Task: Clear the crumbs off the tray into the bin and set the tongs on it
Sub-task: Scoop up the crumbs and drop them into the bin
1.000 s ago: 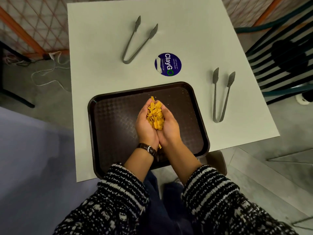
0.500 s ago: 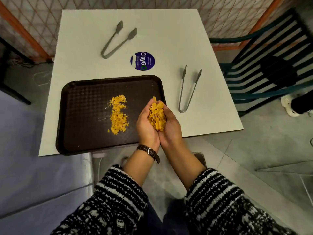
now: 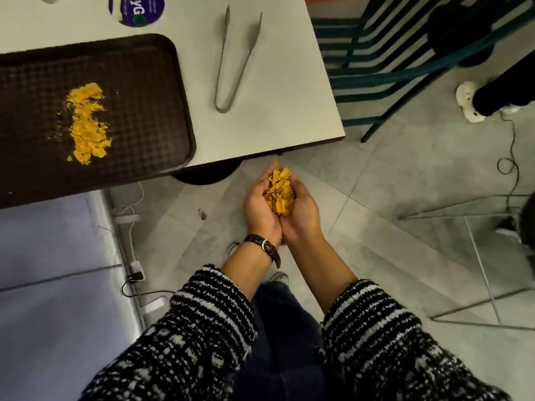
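My left hand (image 3: pixel 258 209) and my right hand (image 3: pixel 304 214) are pressed side by side into a cup, holding a heap of orange-yellow crumbs (image 3: pixel 278 192) between them. They hang over the tiled floor, to the right of and below the table's near corner. The dark brown tray (image 3: pixel 162 91) lies on the white table at the left, with a strip of the same crumbs (image 3: pixel 86 123) left on it. A pair of grey metal tongs (image 3: pixel 236 59) rests on the table just right of the tray. No bin is in view.
A round purple sticker (image 3: pixel 142 8) sits on the white table (image 3: pixel 289 82) at the top. A dark green slatted chair (image 3: pixel 390 53) stands to the right. Another person's shoe (image 3: pixel 467 101) and cables (image 3: pixel 509 146) are on the floor. A power strip (image 3: pixel 136 267) lies by the wall at left.
Both cupped hands have carried the crumbs off the tray, past the table's edge and over the floor. My view has swung right and down; the far tongs have left the frame.
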Tool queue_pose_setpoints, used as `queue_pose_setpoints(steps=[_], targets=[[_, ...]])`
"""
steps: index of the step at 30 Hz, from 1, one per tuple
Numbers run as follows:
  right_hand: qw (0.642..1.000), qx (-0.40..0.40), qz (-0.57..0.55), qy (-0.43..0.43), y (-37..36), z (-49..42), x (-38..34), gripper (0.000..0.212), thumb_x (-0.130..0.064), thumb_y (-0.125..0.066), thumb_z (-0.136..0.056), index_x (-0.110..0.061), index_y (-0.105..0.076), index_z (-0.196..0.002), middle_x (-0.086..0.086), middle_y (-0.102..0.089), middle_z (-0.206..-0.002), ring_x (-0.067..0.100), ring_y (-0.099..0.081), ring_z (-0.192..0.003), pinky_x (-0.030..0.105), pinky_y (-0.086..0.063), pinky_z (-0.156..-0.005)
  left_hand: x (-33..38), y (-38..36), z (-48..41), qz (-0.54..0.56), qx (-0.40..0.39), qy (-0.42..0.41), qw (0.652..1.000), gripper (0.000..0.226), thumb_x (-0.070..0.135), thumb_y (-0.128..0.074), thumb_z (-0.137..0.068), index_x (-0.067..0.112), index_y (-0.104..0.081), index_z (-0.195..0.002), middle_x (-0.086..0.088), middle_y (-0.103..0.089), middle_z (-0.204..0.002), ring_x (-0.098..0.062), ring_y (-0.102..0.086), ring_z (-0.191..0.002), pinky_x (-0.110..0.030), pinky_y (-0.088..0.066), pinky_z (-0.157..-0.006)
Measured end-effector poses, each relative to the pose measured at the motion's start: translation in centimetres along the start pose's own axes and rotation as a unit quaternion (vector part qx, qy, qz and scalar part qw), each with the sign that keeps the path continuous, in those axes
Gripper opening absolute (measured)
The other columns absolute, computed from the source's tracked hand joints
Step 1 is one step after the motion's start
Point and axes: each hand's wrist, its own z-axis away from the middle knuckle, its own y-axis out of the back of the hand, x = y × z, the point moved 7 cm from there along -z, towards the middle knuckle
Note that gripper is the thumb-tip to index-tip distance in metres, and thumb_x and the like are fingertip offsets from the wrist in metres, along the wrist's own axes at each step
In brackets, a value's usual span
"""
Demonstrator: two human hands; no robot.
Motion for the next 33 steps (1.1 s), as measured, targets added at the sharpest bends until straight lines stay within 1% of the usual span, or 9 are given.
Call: queue_pose_setpoints(steps=[3, 8, 12, 21, 24, 26, 28, 30, 33], targets=[[0.999, 0.018, -0.043, -0.007, 4.0, -2.3, -0.2, 0.025, -0.018, -0.044, -0.095, -0.005, -0.065, -0.099, 0.011, -0.069, -0.096, 0.022, -0.064, -0.095, 0.034, -0.049, -0.089, -3.3, 1.1, -2.0, -0.053, 0.006, 0.008, 0.999, 0.033, 0.004, -0.032, -0.092, 0.01, -0.064, -0.095, -0.001, -0.072, -0.084, -0.012, -0.066, -0.081, -0.026, -0.05, -0.085], [0.994, 0.077, -0.083, -0.01, 12.1, -8.3, 1.5, 0.028, -0.017, -0.049, -0.091, -0.002, -0.059, -0.114, 0.013, -0.062, -0.111, 0.027, -0.055, -0.113, 0.038, -0.041, -0.104, -10.1, 5.8, -8.3, -0.103, 0.036, 0.057, 0.992, 0.031, 0.004, -0.035, -0.089, 0.006, -0.063, -0.101, -0.018, -0.061, -0.117, -0.03, -0.059, -0.109, -0.037, -0.046, -0.098], [0.987, 0.142, -0.069, 0.003, 18.8, -14.6, 3.8, 0.026, -0.016, -0.048, -0.091, -0.003, -0.065, -0.106, 0.013, -0.068, -0.103, 0.024, -0.064, -0.097, 0.034, -0.05, -0.089, -15.7, 10.6, -14.8, -0.137, 0.053, 0.113, 0.983, 0.031, 0.006, -0.034, -0.09, 0.009, -0.064, -0.097, -0.006, -0.07, -0.096, -0.018, -0.067, -0.087, -0.026, -0.054, -0.082], [0.954, 0.296, 0.022, -0.027, 30.2, -26.2, 5.9, 0.02, -0.01, -0.04, -0.096, -0.009, -0.059, -0.092, 0.017, -0.063, -0.102, 0.023, -0.061, -0.08, 0.036, -0.052, -0.078, -25.5, 18.8, -28.0, -0.232, 0.122, 0.209, 0.942, 0.026, 0.023, -0.043, -0.095, 0.005, -0.061, -0.095, -0.01, -0.062, -0.085, -0.022, -0.058, -0.076, -0.037, -0.048, -0.085], [0.956, 0.288, 0.047, -0.036, 30.9, -26.8, 5.6, 0.027, -0.005, -0.031, -0.097, -0.006, -0.057, -0.105, 0.019, -0.059, -0.104, 0.033, -0.059, -0.096, 0.044, -0.046, -0.093, -25.4, 19.3, -28.9, -0.255, 0.141, 0.221, 0.931, 0.028, 0.023, -0.038, -0.097, 0.006, -0.061, -0.099, -0.012, -0.068, -0.083, -0.025, -0.056, -0.082, -0.037, -0.046, -0.08], [0.961, 0.263, 0.074, -0.038, 29.7, -25.5, 4.6, 0.034, -0.004, -0.029, -0.098, -0.001, -0.047, -0.127, 0.017, -0.056, -0.11, 0.036, -0.054, -0.111, 0.045, -0.041, -0.102, -24.5, 18.1, -27.7, -0.259, 0.125, 0.219, 0.932, 0.036, 0.022, -0.041, -0.096, 0.004, -0.054, -0.124, -0.016, -0.063, -0.115, -0.027, -0.055, -0.095, -0.038, -0.045, -0.088], [0.966, 0.227, 0.11, -0.049, 27.5, -23.4, 3.6, 0.038, -0.007, -0.03, -0.099, 0.001, -0.04, -0.135, 0.018, -0.057, -0.114, 0.032, -0.053, -0.11, 0.042, -0.041, -0.1, -22.9, 16.8, -25.9, -0.274, 0.113, 0.21, 0.932, 0.041, 0.021, -0.042, -0.095, 0.004, -0.048, -0.132, -0.017, -0.057, -0.127, -0.025, -0.055, -0.097, -0.037, -0.045, -0.089], [0.968, 0.208, 0.13, -0.047, 24.8, -20.7, 2.1, 0.039, -0.011, -0.032, -0.1, 0.0, -0.041, -0.136, 0.021, -0.054, -0.124, 0.031, -0.053, -0.113, 0.04, -0.042, -0.099, -20.8, 14.1, -22.9, -0.282, 0.094, 0.207, 0.932, 0.04, 0.02, -0.041, -0.095, 0.003, -0.047, -0.132, -0.011, -0.061, -0.113, -0.024, -0.057, -0.096, -0.032, -0.046, -0.084], [0.97, 0.17, 0.171, -0.019, 20.2, -15.3, -1.1, 0.036, -0.013, -0.033, -0.1, 0.0, -0.047, -0.13, 0.014, -0.057, -0.117, 0.022, -0.057, -0.1, 0.029, -0.048, -0.086, -17.0, 9.8, -17.8, -0.303, 0.042, 0.201, 0.93, 0.04, 0.02, -0.037, -0.098, 0.007, -0.044, -0.134, -0.008, -0.052, -0.129, -0.026, -0.047, -0.125, -0.033, -0.039, -0.094]])
